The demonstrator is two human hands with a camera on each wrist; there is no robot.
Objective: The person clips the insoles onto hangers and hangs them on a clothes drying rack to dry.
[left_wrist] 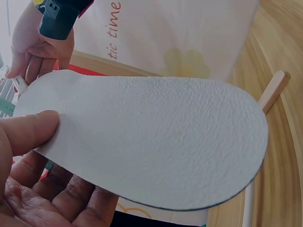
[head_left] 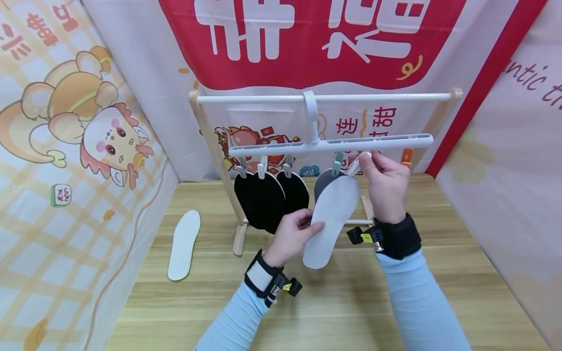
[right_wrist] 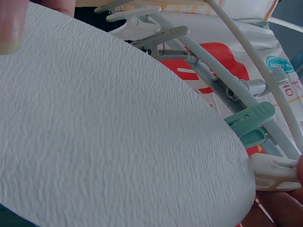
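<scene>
My left hand pinches the side of a white insole, thumb on its face and fingers behind. The insole tilts below the hanger. At its upper end my right hand pinches a white clothespin, whose tip is right at the insole's edge. The clothespin belongs to a white clip hanger. Just left of it, a green clothespin holds a grey insole, partly hidden behind the white one. Two black insoles hang from clothespins further left.
The hanger hooks over the white rail of a wooden-legged stand. Another white insole lies on the wooden table at left. An orange clothespin hangs at the hanger's right end. Printed cloth walls surround the table.
</scene>
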